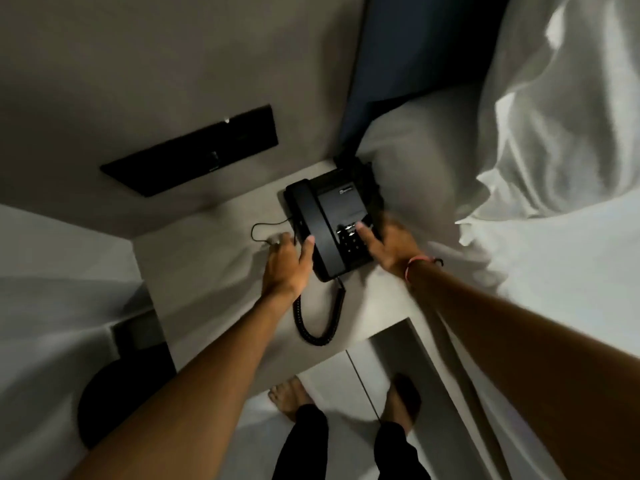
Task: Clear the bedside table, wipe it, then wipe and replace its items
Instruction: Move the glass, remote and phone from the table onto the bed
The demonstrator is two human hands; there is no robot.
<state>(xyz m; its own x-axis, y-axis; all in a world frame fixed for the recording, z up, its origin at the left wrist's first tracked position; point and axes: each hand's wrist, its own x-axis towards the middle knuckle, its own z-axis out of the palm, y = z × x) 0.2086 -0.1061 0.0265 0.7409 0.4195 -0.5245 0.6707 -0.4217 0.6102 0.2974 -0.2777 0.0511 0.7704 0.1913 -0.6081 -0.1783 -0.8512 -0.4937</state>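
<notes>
A black desk telephone [332, 216] sits on the pale bedside table [207, 282], near the table's back right corner, with its handset resting in the cradle. My left hand [287, 265] is against the phone's left side, thumb on the handset edge. My right hand [391, 244] is on the phone's right side, thumb across the keypad. Both hands grip the phone from either side. A coiled black cord [318, 317] loops from the phone's front toward the table's near edge. A thin black cable [263, 230] curls out to the left.
A black switch panel [194, 154] is set in the wall behind the table. The bed with white pillows [554, 133] lies close on the right. A dark round object [121, 403] stands on the floor at lower left. My bare feet [346, 400] are below the table's front edge.
</notes>
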